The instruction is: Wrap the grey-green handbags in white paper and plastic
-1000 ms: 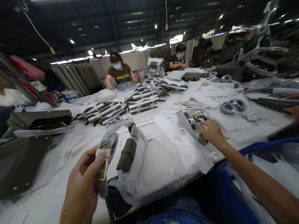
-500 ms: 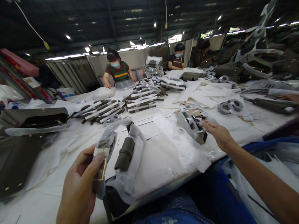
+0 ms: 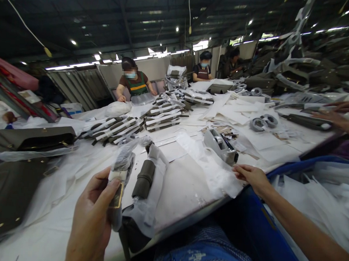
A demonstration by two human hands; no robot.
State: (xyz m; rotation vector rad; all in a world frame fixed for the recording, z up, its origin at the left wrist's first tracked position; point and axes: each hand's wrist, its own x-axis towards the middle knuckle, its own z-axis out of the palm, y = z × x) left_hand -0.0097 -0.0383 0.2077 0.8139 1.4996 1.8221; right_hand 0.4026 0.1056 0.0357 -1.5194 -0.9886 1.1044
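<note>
My left hand (image 3: 92, 210) is closed around a folded bag strap (image 3: 125, 163). White wrapping covers part of it, and a gold-edged metal buckle (image 3: 117, 197) shows under my thumb. Just right of it, a dark olive rolled piece (image 3: 143, 178) lies on the table in thin translucent wrapping (image 3: 156, 188). My right hand (image 3: 255, 179) is at the table's front edge with thumb and fingers pressed together. Anything between those fingertips is too small to make out. A grey tape dispenser (image 3: 219, 146) stands just beyond them, on crumpled white sheeting (image 3: 199, 159).
Piles of wrapped straps (image 3: 163, 116) lie mid-table. Olive bags (image 3: 16, 180) are at left, tape rolls (image 3: 258, 124) and white sheets (image 3: 237, 108) at right. A blue bin (image 3: 262, 236) stands at the front right. Co-workers (image 3: 136, 83) sit opposite; another person's hands (image 3: 336, 115) work at far right.
My right hand has drawn back from the tape dispenser, down towards the table's front edge, and its fingertips have come together. The left hand keeps its hold on the strap.
</note>
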